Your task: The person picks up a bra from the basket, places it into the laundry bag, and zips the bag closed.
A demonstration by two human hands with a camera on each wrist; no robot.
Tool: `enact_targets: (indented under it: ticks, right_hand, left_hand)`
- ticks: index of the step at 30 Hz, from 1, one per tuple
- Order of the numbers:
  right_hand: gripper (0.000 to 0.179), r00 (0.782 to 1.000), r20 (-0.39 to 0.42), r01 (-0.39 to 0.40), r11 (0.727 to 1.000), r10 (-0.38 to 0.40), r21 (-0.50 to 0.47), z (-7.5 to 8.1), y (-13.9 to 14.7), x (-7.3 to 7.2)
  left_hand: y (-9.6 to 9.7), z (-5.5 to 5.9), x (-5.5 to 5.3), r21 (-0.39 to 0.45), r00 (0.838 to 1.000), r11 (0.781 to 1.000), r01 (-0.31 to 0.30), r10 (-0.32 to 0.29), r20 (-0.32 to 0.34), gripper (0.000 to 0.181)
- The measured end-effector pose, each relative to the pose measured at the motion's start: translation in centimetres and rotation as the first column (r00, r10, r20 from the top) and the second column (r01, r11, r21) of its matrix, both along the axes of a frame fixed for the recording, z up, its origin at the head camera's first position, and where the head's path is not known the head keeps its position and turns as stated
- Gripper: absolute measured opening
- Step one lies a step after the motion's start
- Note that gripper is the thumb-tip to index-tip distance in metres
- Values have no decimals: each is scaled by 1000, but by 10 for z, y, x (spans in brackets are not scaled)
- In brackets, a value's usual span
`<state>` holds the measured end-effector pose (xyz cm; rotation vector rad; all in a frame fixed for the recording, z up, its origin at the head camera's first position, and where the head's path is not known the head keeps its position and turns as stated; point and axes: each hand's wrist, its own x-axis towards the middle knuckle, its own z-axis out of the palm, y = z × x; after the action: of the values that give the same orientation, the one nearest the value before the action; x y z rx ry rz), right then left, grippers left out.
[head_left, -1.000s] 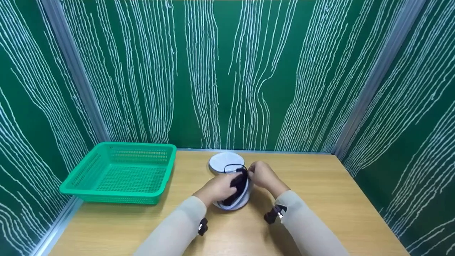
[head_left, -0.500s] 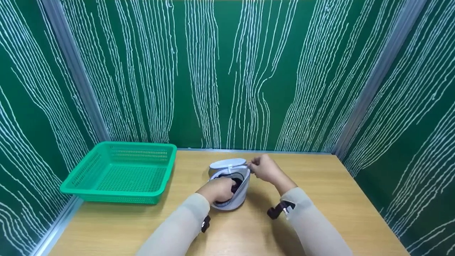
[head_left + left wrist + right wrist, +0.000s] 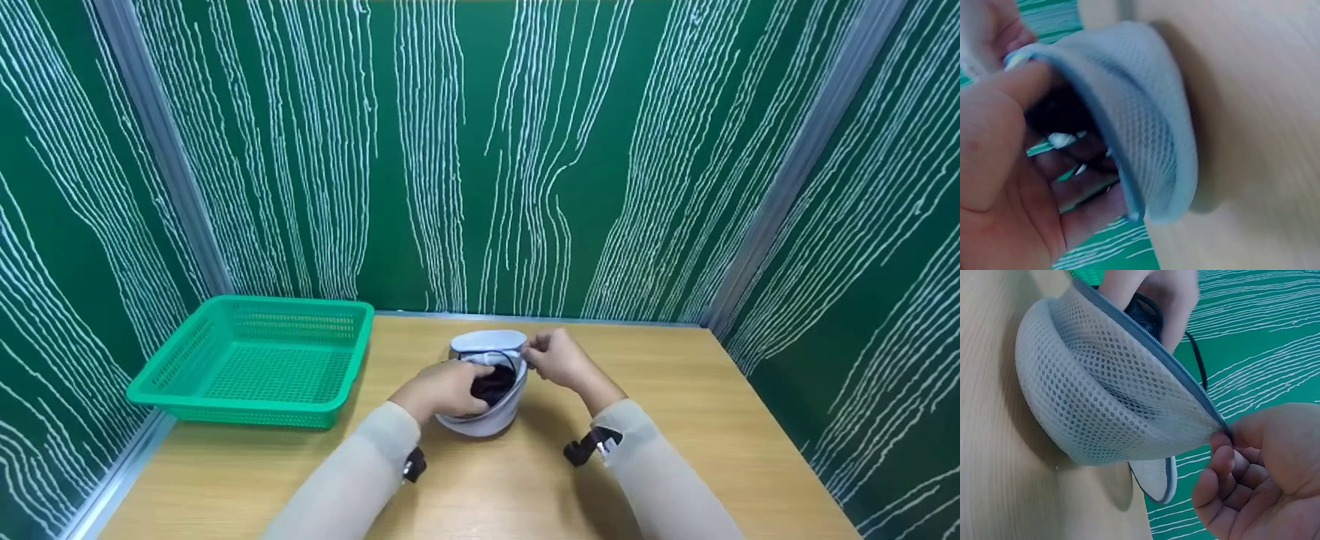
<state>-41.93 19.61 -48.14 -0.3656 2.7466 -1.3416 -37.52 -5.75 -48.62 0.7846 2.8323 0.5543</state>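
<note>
A white mesh laundry bag (image 3: 487, 424) with a grey zipper edge (image 3: 1168, 363) stands on the table, its round lid (image 3: 489, 340) folded back behind it. Inside lies a dark bundle (image 3: 493, 384) with thin black straps; a strap (image 3: 1197, 360) loops out over the rim in the right wrist view. My left hand (image 3: 446, 386) reaches into the mouth of the bag and holds the bundle between thumb and fingers, the fingertips partly hidden. At the bag's right rear corner, my right hand (image 3: 559, 361) pinches the end of the zipper edge between thumb and forefinger.
A green perforated plastic basket (image 3: 247, 410) stands at the left on the wooden table (image 3: 652, 390). Green walls (image 3: 510, 187) with white wavy lines enclose the back and both sides. Each wrist carries a small black camera.
The bundle has sunk from above the rim into the bag. My left hand went in deeper, then drew back slightly. My right hand has kept hold of the corner and shifted a little right.
</note>
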Motion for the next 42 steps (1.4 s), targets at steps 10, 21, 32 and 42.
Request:
enact_targets:
  ticks: [10, 21, 32, 42]
  right_hand:
    - [14, 999, -17, 41, 999, -41, 10, -13, 2, -1]
    - [16, 996, -75, 57, 996, -52, 65, -17, 1, -2]
    - [43, 959, -240, -87, 965, 148, 248, 2, -30, 21]
    - [18, 790, -208, -389, 734, 577, 556, -15, -72, 28]
  left_hand:
    - [-39, -10, -4, 308, 922, 880, -361, 387, -24, 25]
    - [-44, -38, -1, 306, 859, 809, -502, 424, 288, 29]
    - [-36, -40, -6, 397, 850, 753, -525, 437, 294, 27]
    - [-28, -33, -5, 566, 859, 648, -510, 353, 370, 17]
